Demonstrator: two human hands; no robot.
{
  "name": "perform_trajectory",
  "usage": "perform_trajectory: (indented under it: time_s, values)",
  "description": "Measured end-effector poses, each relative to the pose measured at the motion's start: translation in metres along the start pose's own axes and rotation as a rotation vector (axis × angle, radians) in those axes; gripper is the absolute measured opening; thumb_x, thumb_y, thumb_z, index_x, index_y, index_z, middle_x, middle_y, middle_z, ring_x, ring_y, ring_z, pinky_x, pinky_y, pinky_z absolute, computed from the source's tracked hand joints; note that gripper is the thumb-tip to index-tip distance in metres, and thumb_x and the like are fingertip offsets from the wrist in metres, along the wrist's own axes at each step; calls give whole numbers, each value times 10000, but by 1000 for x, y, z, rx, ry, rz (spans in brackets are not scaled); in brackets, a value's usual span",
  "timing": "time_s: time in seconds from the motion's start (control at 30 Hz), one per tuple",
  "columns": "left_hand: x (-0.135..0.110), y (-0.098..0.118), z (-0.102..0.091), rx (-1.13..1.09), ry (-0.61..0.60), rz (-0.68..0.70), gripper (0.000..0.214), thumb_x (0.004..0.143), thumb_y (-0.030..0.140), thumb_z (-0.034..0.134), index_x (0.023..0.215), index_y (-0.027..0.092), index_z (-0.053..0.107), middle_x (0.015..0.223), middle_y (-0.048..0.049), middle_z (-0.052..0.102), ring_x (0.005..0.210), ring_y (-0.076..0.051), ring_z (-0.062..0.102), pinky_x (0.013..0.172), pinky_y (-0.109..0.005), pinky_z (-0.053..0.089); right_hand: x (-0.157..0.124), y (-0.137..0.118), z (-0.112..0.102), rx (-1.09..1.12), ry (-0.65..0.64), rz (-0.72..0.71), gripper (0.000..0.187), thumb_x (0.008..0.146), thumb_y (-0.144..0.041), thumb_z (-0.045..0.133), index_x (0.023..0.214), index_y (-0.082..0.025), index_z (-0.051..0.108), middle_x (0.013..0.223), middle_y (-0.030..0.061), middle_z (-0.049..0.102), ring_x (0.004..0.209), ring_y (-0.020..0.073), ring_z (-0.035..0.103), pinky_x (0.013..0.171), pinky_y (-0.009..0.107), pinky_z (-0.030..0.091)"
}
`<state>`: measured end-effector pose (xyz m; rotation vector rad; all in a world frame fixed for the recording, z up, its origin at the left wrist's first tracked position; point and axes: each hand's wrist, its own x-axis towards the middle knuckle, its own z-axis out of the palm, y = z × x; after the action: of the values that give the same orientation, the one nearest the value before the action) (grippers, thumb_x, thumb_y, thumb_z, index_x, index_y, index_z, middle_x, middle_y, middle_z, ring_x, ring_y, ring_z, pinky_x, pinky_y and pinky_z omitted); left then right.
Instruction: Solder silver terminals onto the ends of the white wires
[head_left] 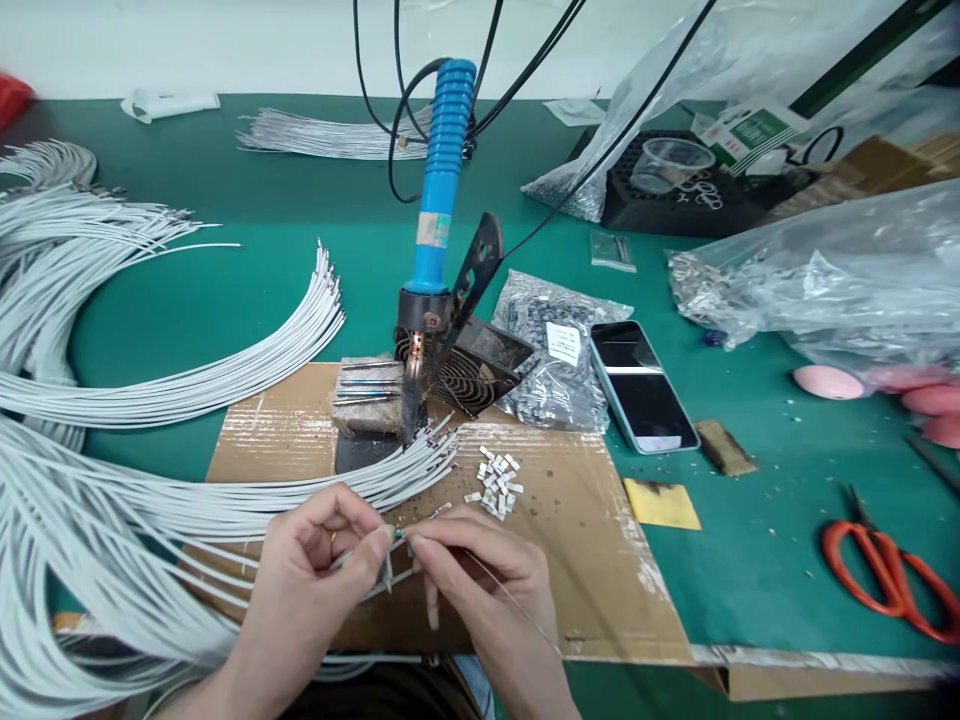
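Over a flat brown cardboard sheet (600,575) on the green surface (757,560), the left hand (315,560) had its grip closed, thumb to forefinger, on a tiny green-tinged wire end (399,534); the right hand's (487,575) grip was pinched tight just beside it, a thin pale strand (514,601) running out across the palm. Small white rectangular connectors (497,485) lay loosely piled beyond the right hand, near a bundle of long white cables (352,497). A blue-handled soldering iron (444,180) stood tip down in a black holder (424,310).
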<state>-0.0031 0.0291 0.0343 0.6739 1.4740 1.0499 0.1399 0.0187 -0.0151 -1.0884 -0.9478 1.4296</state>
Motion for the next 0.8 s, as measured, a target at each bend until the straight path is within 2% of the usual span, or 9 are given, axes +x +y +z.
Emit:
perform_trajectory:
  time_s: [0.3,0.4,0.5,0.57,0.67,0.8]
  values:
    - [-1,2,2,-10,-3,-26,229,640,214,827,592,154,612,502,81,502,472,-51,375,493,-164,270,2,-6,-2,-137,-17,-142,137,902,-190,779,900,-291,872,694,-19,708,465,66,598,437,143,485]
    - [0,1,2,-16,2,-20,227,640,219,831,594,154,618,507,74,516,479,-55,389,497,-165,279,4,-12,-3,-300,-44,-318,221,893,-90,746,946,-273,857,699,-20,725,520,89,635,495,170,524]
    - [1,1,2,-23,15,-18,214,645,227,829,607,149,634,509,69,529,482,-55,387,499,-163,281,3,-11,-7,-473,-61,-554,345,877,19,700,1074,-239,818,808,11,778,657,127,702,646,233,580]
    - [1,1,1,-26,24,-22,212,645,227,829,612,147,636,506,73,524,480,-52,376,496,-161,275,2,-8,-10,-536,-43,-638,387,875,47,681,1124,-227,795,859,23,789,705,136,716,705,253,592]
    - [1,1,1,-14,22,-28,212,643,216,835,613,148,636,503,69,535,485,-55,399,500,-158,293,1,-5,-13,-567,60,-580,324,893,1,697,1071,-247,805,842,14,773,697,133,711,681,234,595]
    - [-1,2,2,23,20,-20,176,640,190,837,608,144,670,587,21,646,509,-59,476,505,-146,352,1,-8,-7,-389,189,-298,146,907,-140,743,915,-264,819,703,-19,724,542,106,651,524,187,547]
